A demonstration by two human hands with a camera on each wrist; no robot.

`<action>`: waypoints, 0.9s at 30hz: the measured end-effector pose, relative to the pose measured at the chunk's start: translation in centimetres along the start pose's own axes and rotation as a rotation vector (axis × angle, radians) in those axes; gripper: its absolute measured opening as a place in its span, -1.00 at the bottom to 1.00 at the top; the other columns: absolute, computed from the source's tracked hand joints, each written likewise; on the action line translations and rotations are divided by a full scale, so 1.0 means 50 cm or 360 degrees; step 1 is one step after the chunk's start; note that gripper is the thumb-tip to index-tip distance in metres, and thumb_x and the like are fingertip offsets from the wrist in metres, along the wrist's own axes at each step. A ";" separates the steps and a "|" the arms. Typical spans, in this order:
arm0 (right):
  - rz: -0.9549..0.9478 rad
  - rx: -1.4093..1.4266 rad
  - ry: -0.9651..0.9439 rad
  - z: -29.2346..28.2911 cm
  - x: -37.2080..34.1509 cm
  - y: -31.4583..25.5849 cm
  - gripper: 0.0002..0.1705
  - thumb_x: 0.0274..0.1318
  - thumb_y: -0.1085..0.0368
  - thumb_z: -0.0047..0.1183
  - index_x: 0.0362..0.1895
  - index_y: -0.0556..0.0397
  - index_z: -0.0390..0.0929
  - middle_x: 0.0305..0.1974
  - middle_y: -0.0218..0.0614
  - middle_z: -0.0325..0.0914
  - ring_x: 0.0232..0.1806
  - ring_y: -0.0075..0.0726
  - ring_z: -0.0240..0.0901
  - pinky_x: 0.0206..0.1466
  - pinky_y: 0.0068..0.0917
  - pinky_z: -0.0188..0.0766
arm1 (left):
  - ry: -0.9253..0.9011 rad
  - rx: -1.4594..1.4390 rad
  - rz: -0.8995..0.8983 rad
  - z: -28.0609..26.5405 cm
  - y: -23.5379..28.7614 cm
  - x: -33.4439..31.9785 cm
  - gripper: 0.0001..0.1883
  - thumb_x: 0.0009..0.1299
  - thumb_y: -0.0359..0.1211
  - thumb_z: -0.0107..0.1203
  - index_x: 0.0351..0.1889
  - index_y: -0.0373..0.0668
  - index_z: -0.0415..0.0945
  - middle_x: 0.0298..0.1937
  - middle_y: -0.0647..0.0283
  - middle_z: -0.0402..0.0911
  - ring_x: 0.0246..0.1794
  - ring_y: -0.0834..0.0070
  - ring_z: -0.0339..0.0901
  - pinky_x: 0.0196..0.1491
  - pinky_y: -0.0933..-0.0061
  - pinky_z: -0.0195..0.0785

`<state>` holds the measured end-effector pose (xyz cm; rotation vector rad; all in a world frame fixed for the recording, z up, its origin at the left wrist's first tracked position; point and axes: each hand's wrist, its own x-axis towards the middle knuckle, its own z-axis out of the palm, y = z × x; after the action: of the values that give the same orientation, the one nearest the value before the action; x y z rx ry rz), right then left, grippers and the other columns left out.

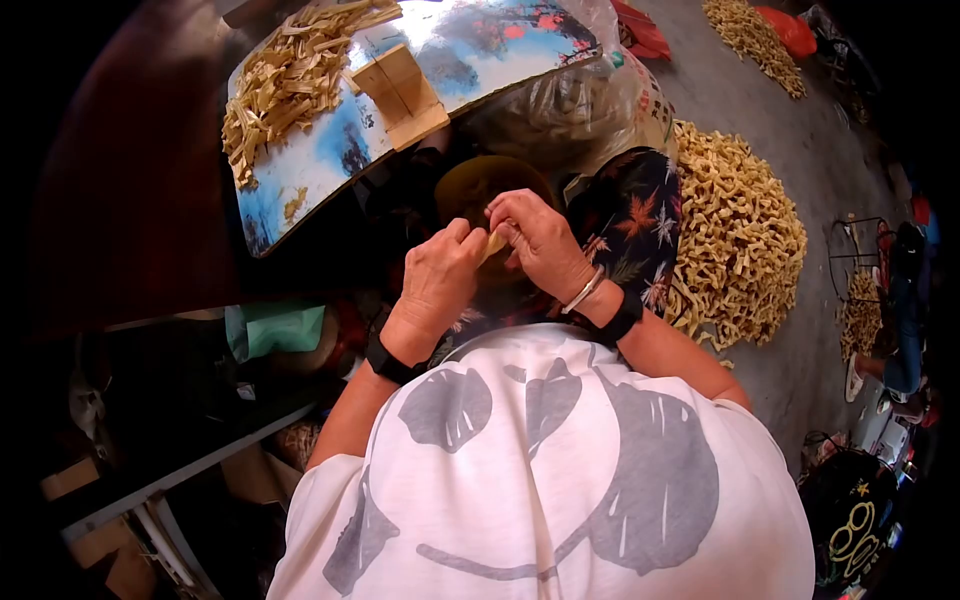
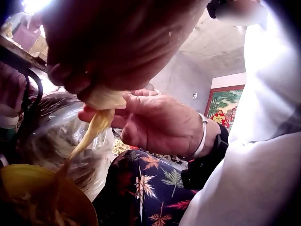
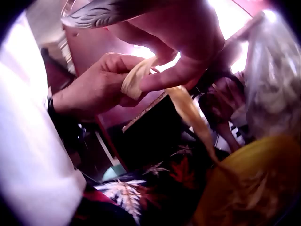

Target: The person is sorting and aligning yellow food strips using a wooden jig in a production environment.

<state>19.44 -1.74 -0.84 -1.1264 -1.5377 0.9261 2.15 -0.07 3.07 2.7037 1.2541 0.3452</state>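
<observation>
Left hand [image 1: 437, 280], right hand [image 1: 545, 240] both pinch limp yellowish strip [image 3: 135, 82]; hard tug could tear it, slack grip could let it slip into yellow basin [image 2: 28, 176].

Strip: we see one long, soft, pale-yellow strip [image 2: 97, 126], creased and slightly glossy, wider at its upper part and narrowing below.
Upper part: we find it bent over into a broad, flat fold between the fingers of the left hand [image 1: 438, 272] and the right hand [image 1: 546, 242], which both grip it.
Loose end: we see it hang slantwise beneath the hands, twisted thin, down to the yellow bowl [image 2: 35, 176]; where it ends we cannot tell.
</observation>
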 end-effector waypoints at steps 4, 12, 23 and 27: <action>0.0695 0.0778 -0.0100 0.015 0.013 0.010 -0.89 0.35 0.33 -0.03 -0.14 0.10 0.42 -0.33 -0.35 0.55 -0.43 -0.45 0.59 -0.59 -0.58 0.52 | 0.0379 -0.0138 0.0081 -0.004 -0.005 0.006 -0.61 0.20 -0.62 0.12 0.01 -0.19 0.56 -0.31 0.17 0.49 -0.38 0.19 0.58 -0.36 0.34 0.49; 0.0779 0.0444 -0.0057 0.029 0.009 -0.014 -0.77 0.34 0.23 0.03 -0.11 0.13 0.54 -0.40 -0.29 0.64 -0.51 -0.53 0.56 -0.45 -0.56 0.48 | 0.0523 -0.0194 0.0033 0.019 -0.016 0.012 -0.60 0.19 -0.57 0.15 0.04 -0.24 0.54 -0.29 0.15 0.46 -0.40 0.22 0.57 -0.35 0.37 0.51; 0.1171 0.1580 -0.0382 0.010 0.007 0.007 -0.72 0.42 0.13 -0.06 0.02 -0.02 0.54 -0.11 -0.47 0.58 -0.10 -0.60 0.50 -0.06 -0.56 0.50 | 0.0453 -0.0968 -0.0308 0.052 -0.025 -0.007 -0.69 0.27 -0.60 0.07 -0.01 -0.28 0.55 -0.20 0.05 0.51 -0.24 0.13 0.57 -0.16 0.36 0.46; 0.1118 0.1669 -0.0263 0.009 0.012 0.004 -0.74 0.43 0.13 -0.08 -0.03 -0.01 0.54 -0.09 -0.44 0.57 -0.08 -0.58 0.49 -0.03 -0.53 0.51 | 0.0469 -0.1250 -0.0708 0.045 -0.014 -0.015 -0.83 0.41 -0.53 0.08 -0.05 -0.21 0.55 -0.38 0.30 0.57 -0.47 0.59 0.50 -0.36 0.61 0.40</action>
<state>18.99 -1.10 -0.98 -0.7713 -0.5154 2.0121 1.77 -0.29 0.62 1.7134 1.3608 0.9553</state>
